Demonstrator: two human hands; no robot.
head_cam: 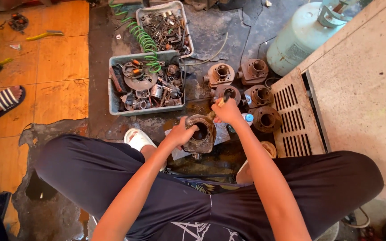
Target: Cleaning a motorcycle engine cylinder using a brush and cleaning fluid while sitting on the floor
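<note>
From the head camera, the left hand (182, 133) grips the rim of a rusty brown round metal engine cylinder (200, 132) standing on the dirty floor between the person's feet. The right hand (227, 111) is closed around a thin dark-handled brush (223, 100) just above it. This looks like the cleaning step; the brush must reach inside the hole.

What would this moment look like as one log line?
left hand: grips engine cylinder | right hand: holds brush above it | behind: grey parts tray

Gas bottle (300, 35), parts bins (112, 96), green hose (141, 38)
</note>
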